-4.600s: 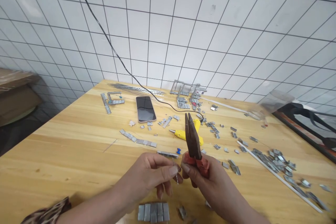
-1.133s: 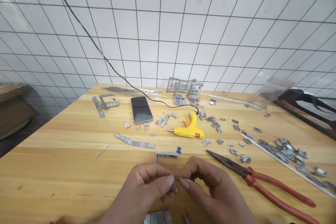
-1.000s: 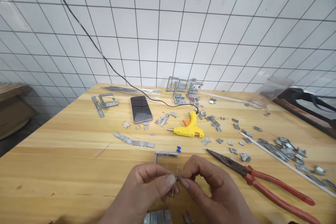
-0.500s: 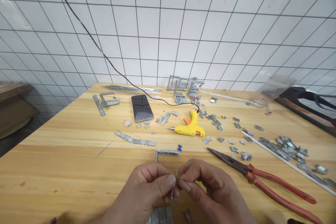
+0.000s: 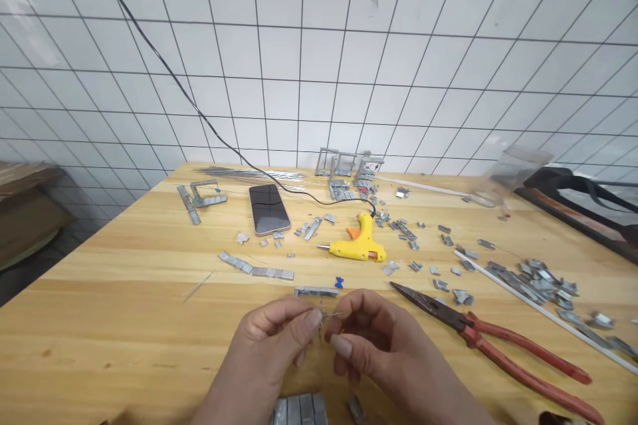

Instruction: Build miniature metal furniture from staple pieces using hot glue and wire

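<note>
Between my left hand's (image 5: 279,339) thumb and forefinger is a small piece of twisted wire (image 5: 329,315), its thin ends sticking out up, down and to the right. My right hand (image 5: 383,345) is just to the right of it, fingers loosely curled, thumb and forefinger slightly apart, with nothing visible between them. Beyond my fingertips lie a grey metal strip bracket (image 5: 317,291) and a small blue bow-shaped piece (image 5: 339,283). Joined grey metal blocks (image 5: 300,410) sit below my hands at the bottom edge, partly cut off.
Long-nose pliers (image 5: 468,329) with red handles lie to the right. Further back are a yellow glue gun (image 5: 361,242) with a black cord, a phone (image 5: 269,208), small metal frames (image 5: 343,169) and thin wires (image 5: 249,174). Loose metal clips (image 5: 543,279) are scattered at right.
My right fingers have let go of the twisted wire and loosened. The wire has turned in my left pinch, one end now pointing right. The view has tilted slightly.
</note>
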`<state>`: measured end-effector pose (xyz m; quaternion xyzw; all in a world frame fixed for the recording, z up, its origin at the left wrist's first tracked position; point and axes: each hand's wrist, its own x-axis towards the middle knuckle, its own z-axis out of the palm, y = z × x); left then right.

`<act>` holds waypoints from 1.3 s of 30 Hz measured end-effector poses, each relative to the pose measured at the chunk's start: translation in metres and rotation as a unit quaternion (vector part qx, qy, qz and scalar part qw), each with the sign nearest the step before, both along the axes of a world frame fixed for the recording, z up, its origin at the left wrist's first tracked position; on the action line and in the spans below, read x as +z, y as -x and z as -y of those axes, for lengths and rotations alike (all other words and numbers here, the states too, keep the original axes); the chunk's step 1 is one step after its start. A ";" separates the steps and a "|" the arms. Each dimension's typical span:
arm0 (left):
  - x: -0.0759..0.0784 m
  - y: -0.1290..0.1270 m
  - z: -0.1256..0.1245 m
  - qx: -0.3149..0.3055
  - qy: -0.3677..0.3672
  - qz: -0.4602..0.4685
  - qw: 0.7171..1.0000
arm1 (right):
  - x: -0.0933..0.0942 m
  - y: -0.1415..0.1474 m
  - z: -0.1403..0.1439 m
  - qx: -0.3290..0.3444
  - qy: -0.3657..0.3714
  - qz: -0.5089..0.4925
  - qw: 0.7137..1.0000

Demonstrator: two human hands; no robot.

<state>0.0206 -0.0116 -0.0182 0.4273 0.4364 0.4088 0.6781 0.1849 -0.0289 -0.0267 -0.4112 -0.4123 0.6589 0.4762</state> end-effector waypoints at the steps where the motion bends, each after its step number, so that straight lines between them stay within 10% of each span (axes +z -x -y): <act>1: 0.002 0.000 0.001 -0.008 -0.010 0.007 1.000 | -0.002 0.002 0.000 0.008 0.002 -0.015 1.000; 30: 0.000 0.004 -0.007 -0.014 -0.001 0.007 1.000 | -0.001 0.001 -0.002 0.102 0.123 -0.063 0.985; 39: 0.006 0.002 -0.005 0.003 0.013 0.005 1.000 | 0.000 0.005 0.002 0.039 0.084 0.036 0.995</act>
